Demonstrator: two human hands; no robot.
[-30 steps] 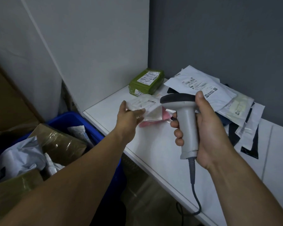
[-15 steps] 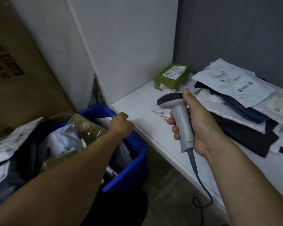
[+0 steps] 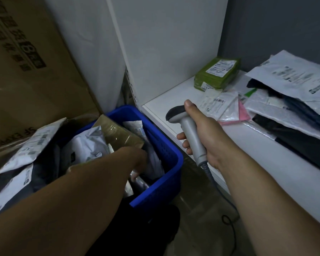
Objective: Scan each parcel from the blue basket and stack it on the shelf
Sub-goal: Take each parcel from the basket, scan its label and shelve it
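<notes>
The left hand (image 3: 137, 159) is being reached down into the blue basket (image 3: 166, 163), among the parcels; its fingers are being hidden by its own back and by the packages, so whether anything is being pinched cannot be told. A grey scanner (image 3: 188, 132) is being gripped in the right hand (image 3: 207, 137), the fingers being wrapped tight round the handle and the thumb being laid along the top near the dark head. The scanner is being held above the front edge of the white shelf (image 3: 248, 145), with its cable (image 3: 227, 215) being trailed down toward the floor.

Inside the basket, the way is being crowded by a taped brown box (image 3: 116, 132), a crumpled grey mailer (image 3: 89, 146) and a white labelled bag (image 3: 135, 128) standing against the far wall. More mailers (image 3: 30, 145) are being heaped just left of the basket, in front of a large cardboard carton (image 3: 26, 67).

On the shelf, a green parcel (image 3: 218, 72) is being kept at the back corner. A clear packet with pink contents (image 3: 227, 108) is lying just in front of it, and a stack of white and dark mailers (image 3: 292, 100) is being piled to the right.
</notes>
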